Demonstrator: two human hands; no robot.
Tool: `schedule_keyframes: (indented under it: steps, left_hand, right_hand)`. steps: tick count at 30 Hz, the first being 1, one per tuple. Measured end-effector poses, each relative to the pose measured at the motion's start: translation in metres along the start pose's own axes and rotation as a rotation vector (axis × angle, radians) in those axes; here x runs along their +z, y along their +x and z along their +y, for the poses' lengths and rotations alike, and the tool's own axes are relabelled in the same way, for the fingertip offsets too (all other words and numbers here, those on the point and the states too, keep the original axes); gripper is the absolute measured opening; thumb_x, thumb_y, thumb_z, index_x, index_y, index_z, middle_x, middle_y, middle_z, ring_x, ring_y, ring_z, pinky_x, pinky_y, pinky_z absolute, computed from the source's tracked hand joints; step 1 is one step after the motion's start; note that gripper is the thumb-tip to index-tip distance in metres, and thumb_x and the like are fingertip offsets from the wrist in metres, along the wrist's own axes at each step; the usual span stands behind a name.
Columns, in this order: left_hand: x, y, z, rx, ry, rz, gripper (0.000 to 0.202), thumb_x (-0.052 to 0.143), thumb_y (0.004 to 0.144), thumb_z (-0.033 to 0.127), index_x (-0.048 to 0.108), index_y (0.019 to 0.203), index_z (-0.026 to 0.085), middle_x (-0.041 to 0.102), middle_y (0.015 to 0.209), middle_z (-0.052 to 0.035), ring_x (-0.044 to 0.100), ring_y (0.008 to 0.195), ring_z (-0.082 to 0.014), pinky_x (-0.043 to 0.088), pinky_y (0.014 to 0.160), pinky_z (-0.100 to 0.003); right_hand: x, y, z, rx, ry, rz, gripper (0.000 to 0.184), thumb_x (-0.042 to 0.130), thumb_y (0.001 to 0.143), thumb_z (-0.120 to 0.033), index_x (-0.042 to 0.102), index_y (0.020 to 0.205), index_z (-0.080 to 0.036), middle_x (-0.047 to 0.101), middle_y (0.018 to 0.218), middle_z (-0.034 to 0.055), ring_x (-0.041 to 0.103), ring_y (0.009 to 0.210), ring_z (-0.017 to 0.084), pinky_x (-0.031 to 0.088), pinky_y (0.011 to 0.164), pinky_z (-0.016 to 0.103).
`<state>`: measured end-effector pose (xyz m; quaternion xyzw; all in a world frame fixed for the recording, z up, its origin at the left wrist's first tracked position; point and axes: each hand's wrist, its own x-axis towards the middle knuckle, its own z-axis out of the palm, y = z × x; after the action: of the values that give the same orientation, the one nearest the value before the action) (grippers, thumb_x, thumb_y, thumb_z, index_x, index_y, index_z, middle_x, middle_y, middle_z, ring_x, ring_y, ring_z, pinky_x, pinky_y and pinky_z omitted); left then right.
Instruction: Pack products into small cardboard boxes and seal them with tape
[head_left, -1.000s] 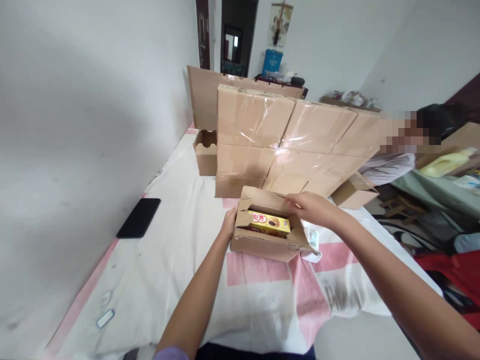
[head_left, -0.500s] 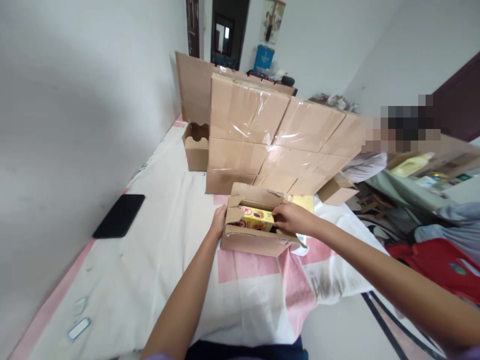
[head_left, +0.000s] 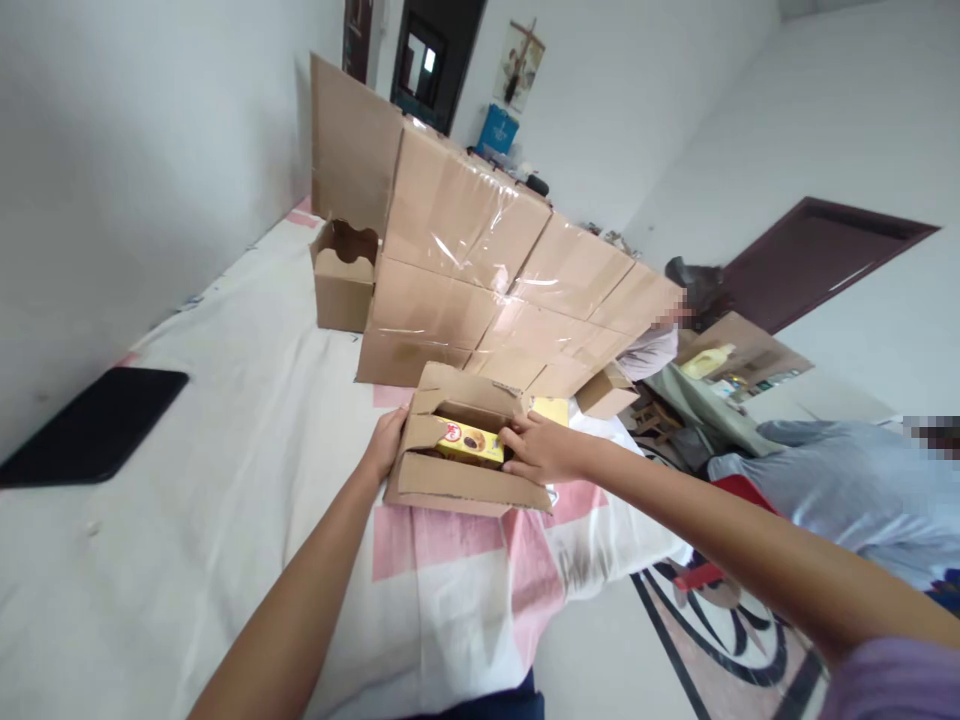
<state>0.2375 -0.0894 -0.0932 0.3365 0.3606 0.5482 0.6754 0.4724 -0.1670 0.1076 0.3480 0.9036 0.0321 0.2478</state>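
An open cardboard box point(head_left: 465, 490) stands on the cloth-covered table in front of me. Inside it lies a yellow snack box point(head_left: 471, 443) with red lettering and a round biscuit picture. My left hand point(head_left: 388, 440) grips the cardboard box at its left end, fingers partly hidden behind the wall. At the other end, my right hand point(head_left: 544, 448) reaches over the rim, its bent fingers at the right end of the snack box. Part of another yellow item point(head_left: 551, 410) shows behind my right hand.
A tall taped cardboard partition point(head_left: 457, 260) rises just behind the box. Beside it on the left is a small cardboard box point(head_left: 343, 290). A black tablet-like slab point(head_left: 94, 425) lies near the wall. Other people sit to the right, one in a grey shirt point(head_left: 832, 500).
The view has turned to the right and tilted, so everything appears further left. Both hands stay at the cardboard box, and the snack box remains inside it.
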Motion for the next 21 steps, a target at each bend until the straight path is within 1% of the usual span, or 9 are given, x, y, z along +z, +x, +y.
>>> schedule_keyframes:
  steps: [2,3,5,8,11,14,17,19,21]
  left_hand:
    - [0.0,-0.002,0.0,-0.005,0.009,-0.002,0.064,0.079,0.059,0.073,0.072,0.079,0.013,0.073,0.079,-0.0078,0.063,0.073,-0.0221,0.048,0.067,-0.03]
    - [0.0,-0.002,0.001,-0.006,0.015,-0.005,0.063,0.079,0.059,0.072,0.071,0.079,0.012,0.073,0.078,-0.0077,0.062,0.072,-0.0219,0.048,0.066,-0.03]
    - [0.0,-0.004,0.001,-0.007,0.025,-0.017,0.063,0.078,0.061,0.072,0.071,0.079,0.012,0.072,0.076,-0.0081,0.062,0.07,-0.0223,0.048,0.065,-0.031]
    - [0.0,-0.005,0.001,-0.014,0.035,-0.045,0.062,0.074,0.065,0.073,0.071,0.081,0.013,0.073,0.078,-0.0086,0.063,0.071,-0.0231,0.049,0.065,-0.032]
    - [0.003,-0.005,0.003,-0.015,0.053,-0.065,0.065,0.074,0.062,0.076,0.072,0.078,0.013,0.071,0.073,-0.0078,0.062,0.068,-0.0223,0.047,0.063,-0.032]
    - [0.004,-0.004,0.002,0.025,0.079,-0.082,0.065,0.073,0.063,0.077,0.073,0.076,0.014,0.07,0.072,-0.0083,0.061,0.068,-0.0228,0.048,0.064,-0.032]
    - [0.004,-0.002,0.001,0.041,0.099,-0.096,0.064,0.07,0.067,0.078,0.074,0.079,0.015,0.072,0.075,-0.0086,0.063,0.071,-0.0241,0.049,0.067,-0.034]
    - [0.004,-0.003,0.001,0.038,0.109,-0.084,0.061,0.07,0.066,0.077,0.074,0.074,0.017,0.07,0.069,-0.0073,0.062,0.067,-0.0244,0.048,0.065,-0.035]
    - [0.005,-0.004,0.003,0.047,0.111,-0.072,0.057,0.072,0.065,0.076,0.071,0.066,0.019,0.067,0.062,-0.006,0.06,0.062,-0.0241,0.048,0.062,-0.035]
  right_hand:
    - [0.002,0.001,0.001,-0.028,-0.031,0.006,0.045,0.042,0.106,-0.049,0.059,0.117,-0.009,0.062,0.086,0.0135,0.049,0.094,0.031,0.041,0.091,0.043]
    - [0.005,0.001,0.001,-0.042,-0.042,0.016,0.046,0.042,0.106,-0.05,0.059,0.116,-0.009,0.062,0.085,0.0133,0.048,0.092,0.03,0.042,0.089,0.042]
    - [0.01,-0.001,0.0,-0.064,-0.057,0.056,0.045,0.041,0.105,-0.05,0.059,0.115,-0.01,0.061,0.087,0.0135,0.047,0.089,0.029,0.041,0.086,0.042]
    - [0.019,-0.007,0.0,-0.082,-0.017,0.163,0.041,0.038,0.105,-0.048,0.057,0.114,-0.013,0.061,0.095,0.0134,0.045,0.09,0.028,0.039,0.086,0.043]
    - [0.024,-0.017,-0.001,-0.147,0.047,0.255,0.039,0.031,0.106,-0.046,0.058,0.105,-0.018,0.061,0.096,0.011,0.045,0.091,0.027,0.037,0.085,0.044]
    - [0.026,-0.026,-0.003,-0.204,0.097,0.318,0.045,0.024,0.107,-0.046,0.059,0.096,-0.021,0.06,0.094,0.0091,0.045,0.089,0.026,0.037,0.084,0.043]
    - [0.026,-0.03,-0.006,-0.169,0.168,0.41,0.052,0.02,0.106,-0.051,0.061,0.096,-0.021,0.058,0.091,0.0095,0.045,0.086,0.026,0.039,0.082,0.044]
    - [0.025,-0.033,-0.007,-0.126,0.228,0.493,0.057,0.019,0.104,-0.057,0.062,0.096,-0.021,0.055,0.091,0.0102,0.045,0.084,0.026,0.042,0.08,0.044]
    - [0.024,-0.038,-0.008,-0.088,0.311,0.578,0.058,0.019,0.104,-0.06,0.062,0.1,-0.021,0.055,0.093,0.0109,0.047,0.085,0.027,0.045,0.078,0.044]
